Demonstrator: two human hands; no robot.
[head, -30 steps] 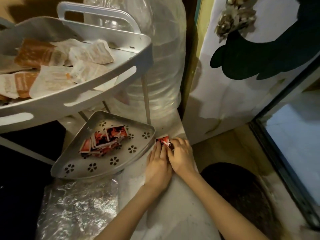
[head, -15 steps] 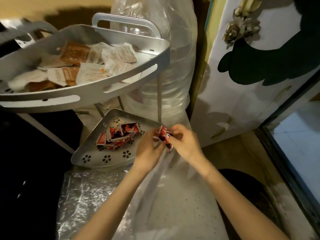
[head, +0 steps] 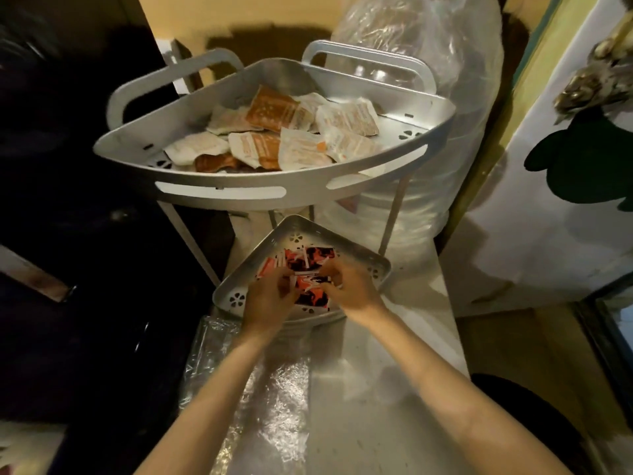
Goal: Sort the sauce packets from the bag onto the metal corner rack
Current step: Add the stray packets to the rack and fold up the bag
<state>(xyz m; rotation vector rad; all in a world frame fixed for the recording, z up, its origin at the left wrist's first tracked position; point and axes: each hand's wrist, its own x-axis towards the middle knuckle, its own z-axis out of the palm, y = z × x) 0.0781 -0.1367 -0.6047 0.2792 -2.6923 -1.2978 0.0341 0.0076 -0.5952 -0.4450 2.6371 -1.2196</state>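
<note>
Both hands, left hand (head: 270, 296) and right hand (head: 349, 286), pinch red packets (head: 310, 291) over the lower tray (head: 373, 269), at six o'clock from the upper shelf (head: 219, 193). Let go carelessly, and they might slide off onto the tabletop (head: 376, 389).

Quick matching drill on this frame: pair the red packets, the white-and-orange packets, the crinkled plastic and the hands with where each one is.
1. red packets
2. white-and-orange packets
3. crinkled plastic
4. hands: left hand, right hand

A. on the top shelf
B. on the counter in front of the rack
C. over the lower tray, holding packets
D. in the lower tray

Pairs: 1-D, 2-A, 3-B, 4-C
</note>
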